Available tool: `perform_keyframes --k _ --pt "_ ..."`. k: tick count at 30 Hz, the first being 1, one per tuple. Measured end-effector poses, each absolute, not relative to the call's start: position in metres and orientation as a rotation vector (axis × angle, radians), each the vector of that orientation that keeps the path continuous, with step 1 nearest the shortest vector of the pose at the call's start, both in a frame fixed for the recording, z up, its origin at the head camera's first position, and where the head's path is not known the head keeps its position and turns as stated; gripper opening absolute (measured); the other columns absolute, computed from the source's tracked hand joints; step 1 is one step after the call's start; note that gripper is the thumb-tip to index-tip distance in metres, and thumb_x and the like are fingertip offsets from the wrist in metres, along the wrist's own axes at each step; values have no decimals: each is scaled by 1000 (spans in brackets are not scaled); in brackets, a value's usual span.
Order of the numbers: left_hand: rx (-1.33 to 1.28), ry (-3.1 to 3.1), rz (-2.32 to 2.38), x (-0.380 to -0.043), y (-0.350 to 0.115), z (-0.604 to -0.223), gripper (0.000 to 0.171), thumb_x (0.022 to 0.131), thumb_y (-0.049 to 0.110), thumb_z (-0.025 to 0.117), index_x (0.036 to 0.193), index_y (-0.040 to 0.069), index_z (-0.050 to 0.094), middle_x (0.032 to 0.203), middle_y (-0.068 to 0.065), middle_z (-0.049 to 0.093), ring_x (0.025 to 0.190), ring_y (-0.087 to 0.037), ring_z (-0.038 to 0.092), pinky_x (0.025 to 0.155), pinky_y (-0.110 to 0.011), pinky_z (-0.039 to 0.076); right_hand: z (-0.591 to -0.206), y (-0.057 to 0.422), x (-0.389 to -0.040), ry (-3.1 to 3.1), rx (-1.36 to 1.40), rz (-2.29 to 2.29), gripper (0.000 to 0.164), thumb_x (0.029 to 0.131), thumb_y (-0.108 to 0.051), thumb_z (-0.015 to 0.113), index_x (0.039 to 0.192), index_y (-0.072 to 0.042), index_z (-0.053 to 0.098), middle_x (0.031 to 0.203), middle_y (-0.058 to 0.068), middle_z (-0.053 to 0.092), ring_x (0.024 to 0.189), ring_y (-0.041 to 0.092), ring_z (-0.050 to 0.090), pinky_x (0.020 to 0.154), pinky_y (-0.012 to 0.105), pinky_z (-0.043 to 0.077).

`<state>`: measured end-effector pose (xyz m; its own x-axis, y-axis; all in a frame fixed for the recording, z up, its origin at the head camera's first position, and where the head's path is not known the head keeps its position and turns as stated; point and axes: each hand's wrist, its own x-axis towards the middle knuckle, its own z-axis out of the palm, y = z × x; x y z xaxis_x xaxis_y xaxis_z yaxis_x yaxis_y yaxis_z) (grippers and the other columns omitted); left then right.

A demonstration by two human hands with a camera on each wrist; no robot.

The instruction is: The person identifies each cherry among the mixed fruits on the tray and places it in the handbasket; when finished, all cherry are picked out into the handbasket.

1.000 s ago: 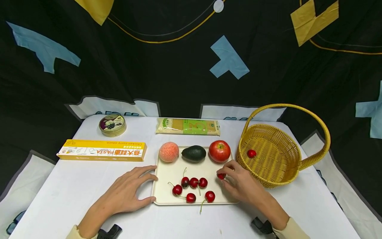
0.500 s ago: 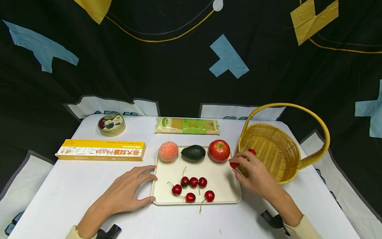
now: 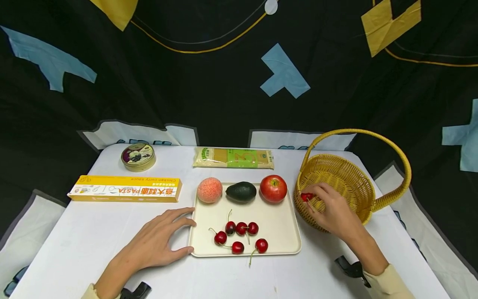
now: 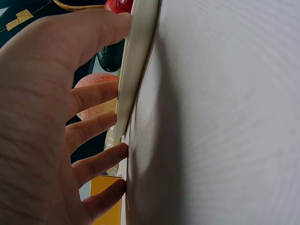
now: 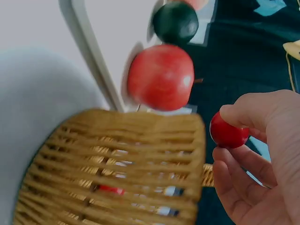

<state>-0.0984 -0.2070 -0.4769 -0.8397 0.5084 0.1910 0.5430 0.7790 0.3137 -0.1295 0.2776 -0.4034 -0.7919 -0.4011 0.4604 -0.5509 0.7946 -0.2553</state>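
Cherry [image 3: 307,197] pinched between thumb and fingers of the right hand [image 3: 333,211], at the left rim of the wicker basket [image 3: 352,178], right side of frame. One second ago the same cherry was over the right edge of the tray [image 3: 278,226]; half a second ago in the gap between tray and basket; now further right, at the rim. Right wrist view: cherry above the blurred weave, red patch showing through it, can't tell what. The red fruit seen inside the basket a second ago is now hidden in the head view, hand in the way.

Left hand [image 3: 160,236] unchanged: fingers spread, not gripping, fingertips against the tray's left edge, lower center of frame. Six loose cherries [image 3: 241,229] lie on the tray as before, lower half; lower-right one has its stem over the front edge. Pink fruit [image 3: 210,190], dark green fruit [image 3: 241,192], red apple [image 3: 273,189] in a row along the tray's back, unmoved. Pasta box [image 3: 125,189] and round tin [image 3: 138,157] left of frame, noodle packet [image 3: 233,158] behind the tray, all on the white table [image 3: 224,278], same spots.
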Motion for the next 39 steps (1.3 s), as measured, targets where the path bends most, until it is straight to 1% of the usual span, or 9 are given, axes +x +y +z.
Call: perform_keyframes --k 4,8,11,16,21,23,30,33,39 --pt "-846 -2875 -562 -98 -207 -476 50 85 60 84 127 36 71 160 6 54 142 -23 55 106 -55 53 -407 286 -133 -2617 673 535 39 79 4 90 113 -9 75 114 9 71 95 26 72 77 46 66" --pt "-845 -2868 -568 -98 -208 -477 50 85 60 85 127 36 71 160 7 54 142 -23 55 106 -55 53 -411 295 -137 -2637 642 539 36 81 3 89 112 -7 76 113 11 70 89 26 70 71 44 64" --pt "-846 -2865 -569 -98 -208 -478 51 85 60 85 127 36 71 160 7 54 141 -24 56 106 -56 53 -413 301 -140 -2665 622 558 36 81 4 88 113 -6 76 113 12 70 88 26 68 70 43 63" --pt "-846 -2862 -569 -98 -207 -478 51 85 60 85 127 35 71 160 7 54 141 -25 56 105 -56 53 -418 309 -149 -2713 601 578 34 82 4 87 114 -6 78 111 13 71 86 24 68 70 41 62" --pt "-842 -2877 -586 -99 -207 -477 50 85 59 85 127 36 71 160 7 53 142 -26 56 107 -58 52 -423 314 -156 -2762 576 575 32 84 2 86 114 -3 78 108 15 72 91 31 73 75 48 64" --pt "-840 -2883 -587 -99 -207 -477 50 85 59 85 127 36 71 160 7 53 142 -26 56 108 -58 51 -424 316 -159 -2793 564 581 31 85 0 86 115 -3 78 107 14 73 92 32 73 77 49 63" --pt "-846 -2862 -590 -98 -208 -478 50 84 58 86 126 35 72 160 7 54 141 -25 56 106 -57 53 -428 317 -172 -2862 546 573 31 87 -5 89 115 -2 76 98 9 72 85 25 70 71 40 60" --pt "-845 -2863 -590 -99 -208 -478 50 84 58 86 126 35 71 160 7 54 141 -25 56 106 -56 53 -428 318 -176 -2891 523 576 31 88 -5 88 115 -1 74 97 10 72 84 25 69 71 40 60" --pt "-841 -2884 -590 -98 -207 -479 50 85 59 84 128 37 71 161 8 53 142 -25 56 108 -57 51 -433 318 -181 -2924 495 540 29 89 -7 87 113 -1 73 97 10 70 83 23 65 70 39 58"
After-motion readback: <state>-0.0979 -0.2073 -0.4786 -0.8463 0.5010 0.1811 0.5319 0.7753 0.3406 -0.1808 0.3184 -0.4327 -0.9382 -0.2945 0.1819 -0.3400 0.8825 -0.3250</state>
